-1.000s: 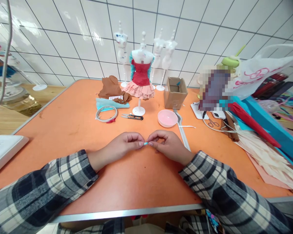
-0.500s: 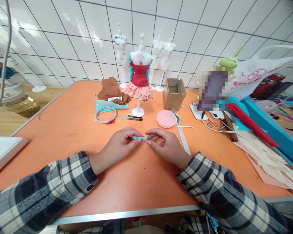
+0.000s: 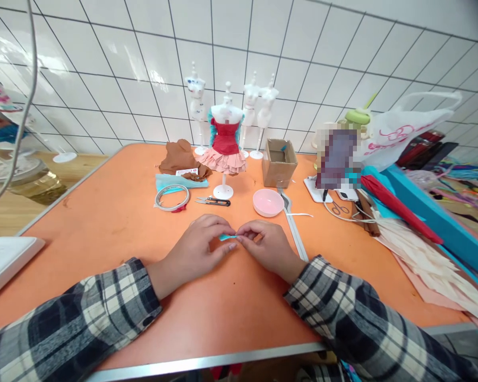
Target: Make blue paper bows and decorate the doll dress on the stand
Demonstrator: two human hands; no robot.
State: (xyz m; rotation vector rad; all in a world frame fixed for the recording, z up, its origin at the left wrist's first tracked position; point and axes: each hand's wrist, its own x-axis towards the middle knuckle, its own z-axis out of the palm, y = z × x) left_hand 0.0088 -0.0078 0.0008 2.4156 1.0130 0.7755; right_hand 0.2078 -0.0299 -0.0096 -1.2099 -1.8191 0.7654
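Blue strip: we find this small, narrow piece (image 3: 227,237) in front of the person, above the orange table (image 3: 207,318), between the two hands.
Right hand: we see the right hand (image 3: 269,246) pinching the strip's right end between thumb and fingertips.
Left hand: we record the left hand (image 3: 201,244) with thumb and forefinger parted, the strip showing in the gap; whether a fingertip touches it, we cannot tell.
Sleeves: we note black, grey and white plaid on both arms.
Pink bowl: we place this shallow bowl (image 3: 268,202) beyond the right hand, just beside a metal ruler (image 3: 296,236).
Snips: we observe black-handled snips (image 3: 219,202) lying beyond the left hand, near a tape roll (image 3: 158,199).
Dressed form: we see a small mannequin (image 3: 225,138) upright on a white base, wearing a red bodice, blue sleeves and a ruffled pink skirt.
Cardboard box: we find an open-topped box (image 3: 279,172) behind the bowl.
Brown fabric: we log a crumpled piece (image 3: 179,156) left of the mannequin.
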